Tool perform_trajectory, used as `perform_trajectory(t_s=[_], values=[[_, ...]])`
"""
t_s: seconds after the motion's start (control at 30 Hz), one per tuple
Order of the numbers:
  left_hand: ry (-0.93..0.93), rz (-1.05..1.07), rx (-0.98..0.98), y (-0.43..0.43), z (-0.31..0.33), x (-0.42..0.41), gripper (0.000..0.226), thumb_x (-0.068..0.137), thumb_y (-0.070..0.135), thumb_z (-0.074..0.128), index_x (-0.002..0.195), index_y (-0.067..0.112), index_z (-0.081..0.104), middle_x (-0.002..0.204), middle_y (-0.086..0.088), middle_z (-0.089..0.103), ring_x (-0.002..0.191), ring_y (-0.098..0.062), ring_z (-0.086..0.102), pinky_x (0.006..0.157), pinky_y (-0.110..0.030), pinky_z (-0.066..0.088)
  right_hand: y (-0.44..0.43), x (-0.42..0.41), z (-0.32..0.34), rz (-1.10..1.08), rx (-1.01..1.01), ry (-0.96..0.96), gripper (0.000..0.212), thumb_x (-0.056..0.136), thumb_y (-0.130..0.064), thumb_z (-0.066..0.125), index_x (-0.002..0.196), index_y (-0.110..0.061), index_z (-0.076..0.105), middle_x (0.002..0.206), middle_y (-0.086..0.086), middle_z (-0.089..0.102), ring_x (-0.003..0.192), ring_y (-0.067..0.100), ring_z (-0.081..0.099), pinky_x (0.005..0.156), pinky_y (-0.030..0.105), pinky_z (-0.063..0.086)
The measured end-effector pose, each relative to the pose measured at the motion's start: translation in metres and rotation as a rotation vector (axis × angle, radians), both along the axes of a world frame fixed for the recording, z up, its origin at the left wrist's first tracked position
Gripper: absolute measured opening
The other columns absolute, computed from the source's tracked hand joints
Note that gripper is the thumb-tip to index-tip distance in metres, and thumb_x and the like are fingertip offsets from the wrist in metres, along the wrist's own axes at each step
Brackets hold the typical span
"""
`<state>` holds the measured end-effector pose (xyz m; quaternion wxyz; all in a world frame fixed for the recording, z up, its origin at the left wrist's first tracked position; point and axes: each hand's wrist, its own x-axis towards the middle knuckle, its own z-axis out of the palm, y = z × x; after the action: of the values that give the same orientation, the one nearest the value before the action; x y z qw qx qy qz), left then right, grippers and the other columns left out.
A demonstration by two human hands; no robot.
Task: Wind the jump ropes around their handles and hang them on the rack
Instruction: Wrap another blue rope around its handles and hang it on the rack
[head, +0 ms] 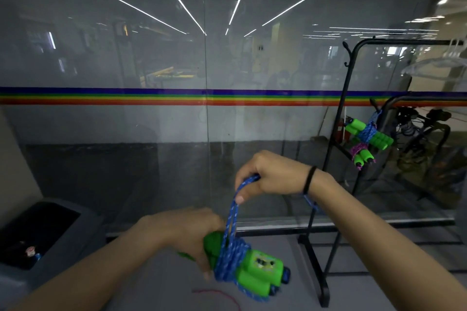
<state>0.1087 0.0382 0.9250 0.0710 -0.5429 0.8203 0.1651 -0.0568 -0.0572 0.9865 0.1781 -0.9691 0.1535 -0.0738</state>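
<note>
In the head view, a pair of green handles (249, 270) is held low and near, slightly right of centre, by the left hand (194, 232), whose fingers are clenched around the left end of the handles. A blue rope (231, 257) is seen wound in many turns around the middle of the handles. From these coils a doubled strand rises to the right hand (270, 175), which is held above the handles and is closed on the loop of rope; the strand is stretched taut between the two hands. A short piece of blue rope is also seen below the right wrist, where a black band (309, 179) is worn.

On the right, a black rack (336, 144) is seen standing on the floor before a glass wall (126, 58) crossed by a rainbow stripe (101, 96). Two wound bundles (367, 137) with green handles are hung from the rack's lower bar, one bound in blue rope and, just beneath it, one in purple. Clear hangers (434, 64) are seen on the upper bar at the far right.

At the near left, a dark bin (38, 230) is placed against the wall. A thin red cord (217, 294) is seen lying on the floor just below the handles.
</note>
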Motion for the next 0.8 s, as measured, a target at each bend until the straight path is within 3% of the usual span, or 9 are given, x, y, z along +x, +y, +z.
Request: perform_trajectory(t_s=[0.1, 0.2, 0.27, 0.4, 0.47, 0.53, 0.6, 0.73, 0.8], values=[[0.499, 0.051, 0.002, 0.009, 0.007, -0.003, 0.035, 0.06, 0.013, 0.084, 0.081, 0.029, 0.061, 0.072, 0.02, 0.066, 0.064, 0.009, 0.057, 0.06, -0.01, 0.042, -0.016, -0.001, -0.023, -0.04, 0.322, -0.172, 0.007, 0.082, -0.015, 0.065, 0.076, -0.015, 0.068, 0.06, -0.02, 0.064, 0.061, -0.011, 0.055, 0.065, 0.005, 0.039], [0.971, 0.254, -0.109, 0.009, 0.002, 0.008, 0.045, 0.049, 0.017, 0.09, 0.089, 0.024, 0.071, 0.085, 0.013, 0.073, 0.08, -0.001, 0.064, 0.073, -0.017, 0.051, -0.02, -0.014, -0.054, -0.235, 0.633, -0.41, 0.027, 0.082, -0.003, 0.056, 0.066, -0.02, 0.068, 0.049, -0.014, 0.065, 0.052, -0.009, 0.057, 0.057, 0.007, 0.044], [1.146, 0.421, -0.177, 0.006, -0.006, 0.016, 0.044, 0.042, 0.023, 0.092, 0.082, 0.016, 0.073, 0.076, 0.001, 0.072, 0.07, -0.012, 0.064, 0.066, -0.026, 0.054, -0.019, -0.019, -0.077, -0.311, 0.493, -0.366, 0.026, 0.09, -0.016, 0.053, 0.068, -0.021, 0.066, 0.051, -0.001, 0.062, 0.052, 0.001, 0.051, 0.057, 0.015, 0.04], [1.269, 0.716, -0.259, -0.005, -0.023, 0.018, 0.034, 0.055, 0.006, 0.086, 0.083, 0.001, 0.067, 0.072, -0.017, 0.069, 0.057, -0.02, 0.066, 0.055, -0.028, 0.055, -0.005, -0.012, -0.101, -0.311, 0.29, -0.229, 0.034, 0.097, -0.028, 0.041, 0.065, -0.03, 0.053, 0.054, -0.01, 0.042, 0.047, -0.001, 0.039, 0.054, 0.015, 0.033], [1.221, 0.78, -0.346, -0.011, -0.03, 0.02, 0.044, 0.051, 0.017, 0.09, 0.085, 0.005, 0.064, 0.074, -0.014, 0.071, 0.058, -0.019, 0.067, 0.055, -0.029, 0.055, 0.007, -0.008, -0.1, -0.287, 0.149, -0.129, 0.032, 0.097, -0.03, 0.038, 0.072, -0.028, 0.056, 0.064, -0.006, 0.052, 0.058, -0.001, 0.049, 0.066, 0.022, 0.041], [1.004, 0.808, -0.469, -0.017, -0.037, 0.025, 0.057, 0.042, 0.035, 0.091, 0.086, 0.014, 0.062, 0.075, -0.003, 0.072, 0.062, -0.013, 0.066, 0.06, -0.025, 0.054, 0.021, -0.006, -0.089, -0.282, -0.031, 0.036, 0.031, 0.097, -0.032, 0.035, 0.092, -0.013, 0.059, 0.09, 0.011, 0.064, 0.086, 0.022, 0.059, 0.078, 0.033, 0.044], [0.792, 0.773, -0.551, -0.02, -0.041, 0.027, 0.055, 0.047, 0.039, 0.089, 0.092, 0.021, 0.062, 0.076, 0.007, 0.068, 0.066, -0.005, 0.062, 0.059, -0.013, 0.047, 0.029, -0.006, -0.081, -0.282, -0.143, 0.18, 0.033, 0.097, -0.032, 0.035, 0.105, -0.007, 0.055, 0.11, 0.021, 0.061, 0.1, 0.035, 0.057, 0.077, 0.036, 0.042], [0.387, 0.603, -0.541, -0.018, -0.048, 0.022, 0.067, 0.055, 0.053, 0.076, 0.117, 0.042, 0.053, 0.095, 0.008, 0.071, 0.091, -0.015, 0.067, 0.075, -0.03, 0.053, 0.04, -0.009, -0.057, -0.215, -0.286, 0.314, 0.033, 0.095, -0.033, 0.039, 0.113, -0.01, 0.055, 0.115, 0.019, 0.06, 0.105, 0.035, 0.056, 0.073, 0.034, 0.039], [0.223, 0.496, -0.451, -0.016, -0.05, 0.016, 0.064, 0.058, 0.054, 0.073, 0.118, 0.043, 0.052, 0.101, 0.01, 0.071, 0.096, -0.014, 0.065, 0.077, -0.031, 0.051, 0.039, -0.011, -0.041, -0.179, -0.314, 0.316, 0.031, 0.092, -0.036, 0.045, 0.108, -0.015, 0.061, 0.111, 0.014, 0.063, 0.103, 0.032, 0.058, 0.072, 0.032, 0.04]])
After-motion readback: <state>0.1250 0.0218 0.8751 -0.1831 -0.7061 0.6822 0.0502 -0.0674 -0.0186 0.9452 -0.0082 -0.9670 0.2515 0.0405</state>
